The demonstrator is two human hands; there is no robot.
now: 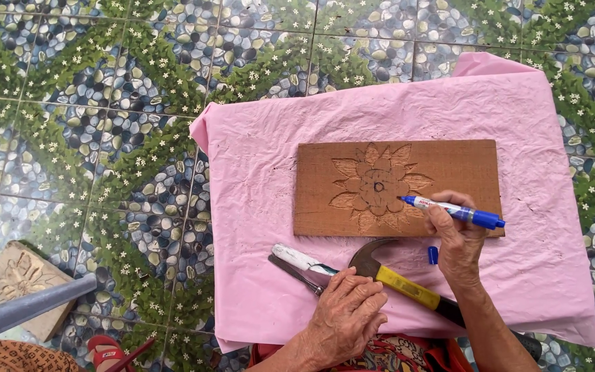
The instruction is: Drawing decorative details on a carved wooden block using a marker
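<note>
A brown wooden board [463, 169] with a carved flower [378, 186] lies on a pink sheet [256, 172]. My right hand [457, 241] holds a blue marker [452, 209], its tip touching the flower's right petals. The marker's blue cap [433, 255] lies on the sheet just below the board. My left hand [344, 313] rests flat on the sheet, fingers over a claw hammer [397, 279] with a yellow and black handle. Beside it lie a white-handled tool [297, 257] and a dark chisel [290, 272].
The sheet is spread on a floor of pebble-and-leaf patterned tiles [105, 138]. A second carved wooden block [18, 279] lies at lower left, with a grey metal bar [29, 306] across it. A red sandal [108, 350] shows at the bottom edge.
</note>
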